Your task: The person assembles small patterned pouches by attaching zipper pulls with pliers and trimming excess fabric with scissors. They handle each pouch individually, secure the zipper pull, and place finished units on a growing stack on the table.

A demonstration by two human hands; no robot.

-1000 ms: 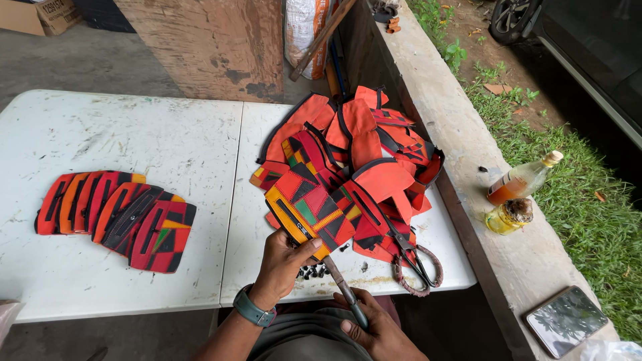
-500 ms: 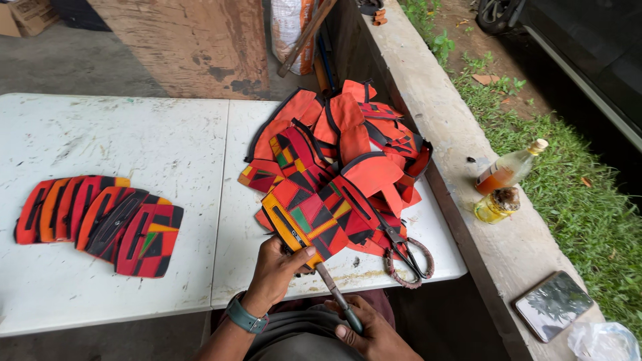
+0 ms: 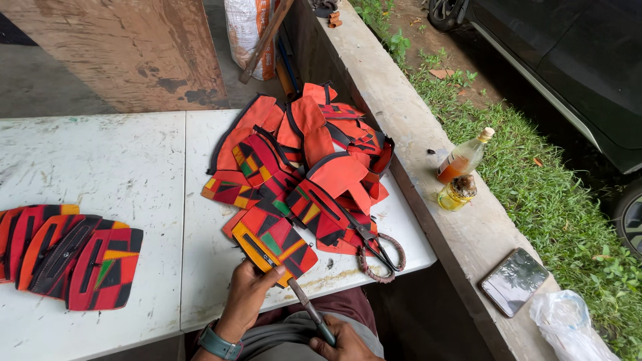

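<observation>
Pinching one patterned fabric piece (image 3: 271, 244) at the table (image 3: 134, 160) edge: left hand (image 3: 246, 297). Right hand (image 3: 344, 341) fingers wrap one tool (image 3: 309, 309). One scissors (image 3: 378, 251), two bottles (image 3: 461, 174) beside.

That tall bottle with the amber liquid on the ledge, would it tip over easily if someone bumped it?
Probably yes. The bottle is tall and narrow and already appears to lean, so a nudge could topple it. It looks like glass, so likely fragile and slippery. It stands on the concrete ledge beside a small jar, with grass below, so a fall outward might be cushioned.
</observation>
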